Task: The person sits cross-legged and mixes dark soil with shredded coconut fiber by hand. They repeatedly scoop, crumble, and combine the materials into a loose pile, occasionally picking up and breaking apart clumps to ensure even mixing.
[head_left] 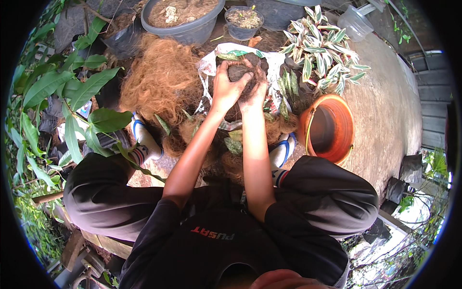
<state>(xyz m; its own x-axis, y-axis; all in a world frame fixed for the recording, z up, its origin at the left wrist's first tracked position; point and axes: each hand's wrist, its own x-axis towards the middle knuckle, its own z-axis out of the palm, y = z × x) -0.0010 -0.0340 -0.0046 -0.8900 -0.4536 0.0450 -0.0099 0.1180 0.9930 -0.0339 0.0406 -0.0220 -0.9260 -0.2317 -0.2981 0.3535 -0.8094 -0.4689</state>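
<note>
Both of my hands are cupped round a ball of dark soil [237, 72] above an opened white sack [208, 65]. My left hand [226, 89] presses against its left side, thumb across the front. On the other side, my right hand [255, 90] closes round the clump, its fingers smeared with soil. A mottled green leaf [226, 56] shows just beyond my left fingertips; whether it is joined to the ball I cannot tell. More dark soil lies in the sack under my hands.
Brown coconut fibre [159, 82] is heaped to the left. Several fibre-wrapped leaf cuttings [234, 144] lie below the sack, between my feet. An orange bucket [347, 132] stands at the right, near a striped-leaf plant [320, 50]. A large grey pot [185, 34] is at the back.
</note>
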